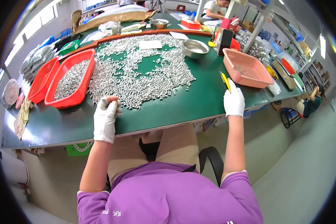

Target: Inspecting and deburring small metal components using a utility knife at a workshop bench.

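Now, gloved left hand (106, 112) fisted by small silvery cylinders (138, 80) (heaped), right hand (234, 101) gripping yellow tool (225, 81)

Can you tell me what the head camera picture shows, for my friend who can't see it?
A person's white-gloved left hand touches a big pile of small silver parts on a green table. The gloved right hand holds a yellow tool near a pink basket.

The scene is seen from one camera worn on the head, looking down and forward. The green table (183, 108) is close. Edges are bent round.
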`<state>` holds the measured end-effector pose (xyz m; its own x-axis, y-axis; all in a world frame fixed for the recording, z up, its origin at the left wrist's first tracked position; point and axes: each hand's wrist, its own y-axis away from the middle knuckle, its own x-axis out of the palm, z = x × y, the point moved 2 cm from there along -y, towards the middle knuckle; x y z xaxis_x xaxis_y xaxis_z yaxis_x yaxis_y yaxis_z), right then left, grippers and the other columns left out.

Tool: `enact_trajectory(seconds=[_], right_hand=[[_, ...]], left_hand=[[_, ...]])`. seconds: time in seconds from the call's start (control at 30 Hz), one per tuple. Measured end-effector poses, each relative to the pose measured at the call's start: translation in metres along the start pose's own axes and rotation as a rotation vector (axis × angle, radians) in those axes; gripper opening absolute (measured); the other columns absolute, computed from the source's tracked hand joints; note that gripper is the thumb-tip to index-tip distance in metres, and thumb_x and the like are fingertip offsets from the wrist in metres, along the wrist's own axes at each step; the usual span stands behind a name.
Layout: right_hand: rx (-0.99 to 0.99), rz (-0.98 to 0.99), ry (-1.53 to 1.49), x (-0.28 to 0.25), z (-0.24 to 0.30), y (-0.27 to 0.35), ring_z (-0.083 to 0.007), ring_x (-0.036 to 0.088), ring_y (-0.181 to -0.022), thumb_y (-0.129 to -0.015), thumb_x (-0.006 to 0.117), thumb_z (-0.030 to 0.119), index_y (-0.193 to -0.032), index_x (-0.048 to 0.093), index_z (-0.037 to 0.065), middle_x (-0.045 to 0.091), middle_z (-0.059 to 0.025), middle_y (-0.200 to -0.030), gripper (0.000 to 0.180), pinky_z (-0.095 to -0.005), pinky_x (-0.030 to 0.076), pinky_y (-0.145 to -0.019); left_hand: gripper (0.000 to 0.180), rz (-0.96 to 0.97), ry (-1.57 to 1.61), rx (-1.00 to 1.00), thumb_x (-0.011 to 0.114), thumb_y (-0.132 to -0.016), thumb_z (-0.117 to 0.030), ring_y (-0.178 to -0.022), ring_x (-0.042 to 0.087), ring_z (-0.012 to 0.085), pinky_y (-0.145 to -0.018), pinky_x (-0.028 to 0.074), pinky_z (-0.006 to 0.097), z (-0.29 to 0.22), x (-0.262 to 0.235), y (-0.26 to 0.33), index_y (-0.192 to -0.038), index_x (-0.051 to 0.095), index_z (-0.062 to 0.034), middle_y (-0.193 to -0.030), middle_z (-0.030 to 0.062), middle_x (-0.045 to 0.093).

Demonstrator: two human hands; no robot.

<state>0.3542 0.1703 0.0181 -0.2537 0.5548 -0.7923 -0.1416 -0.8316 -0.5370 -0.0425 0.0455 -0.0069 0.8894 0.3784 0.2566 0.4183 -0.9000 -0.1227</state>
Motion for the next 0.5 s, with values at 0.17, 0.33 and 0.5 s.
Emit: enact_trajectory(seconds=[0.17, 0.33, 0.5], right_hand=[[-0.049, 0.034, 0.212, 0.017, 0.011, -0.008, -0.0332, 0.063, -0.092, -0.083, 0.058, 0.02, -0.114, 0.066, 0.014, 0.064, -0.0148, -0.1, 0.033, -0.0435, 0.052, -0.08], [-0.454, -0.192, -0.17, 0.002, 0.084, 0.013, -0.0301, 0.061, -0.096, -0.073, 0.071, 0.01, -0.1, 0.066, 0.009, 0.065, -0.0107, -0.1, 0.027, -0.0401, 0.049, -0.087], [-0.663, 0.081, -0.552, 0.012, 0.167, 0.059, -0.0248, 0.062, -0.081, -0.075, 0.07, 0.01, -0.084, 0.069, 0.014, 0.064, -0.0062, -0.083, 0.01, -0.0362, 0.051, -0.071]], left_hand=[[0.008, 0.064, -0.007, 0.013, 0.057, -0.092, -0.003, -0.069, 0.054, 0.0083, -0.062, 0.045, 0.021, -0.011, 0.004, 0.005, -0.099, 0.058, -0.0064, -0.087, 0.0033, 0.062], [0.009, 0.122, 0.056, -0.004, 0.055, -0.092, -0.003, -0.069, 0.053, 0.0081, -0.063, 0.043, 0.021, -0.004, 0.003, 0.009, -0.1, 0.058, -0.0064, -0.087, 0.003, 0.062], [0.019, 0.144, 0.036, -0.093, 0.052, -0.095, -0.005, -0.071, 0.054, 0.0067, -0.066, 0.045, 0.02, -0.01, 0.019, 0.014, -0.113, 0.058, -0.0032, -0.09, 0.0029, 0.062]])
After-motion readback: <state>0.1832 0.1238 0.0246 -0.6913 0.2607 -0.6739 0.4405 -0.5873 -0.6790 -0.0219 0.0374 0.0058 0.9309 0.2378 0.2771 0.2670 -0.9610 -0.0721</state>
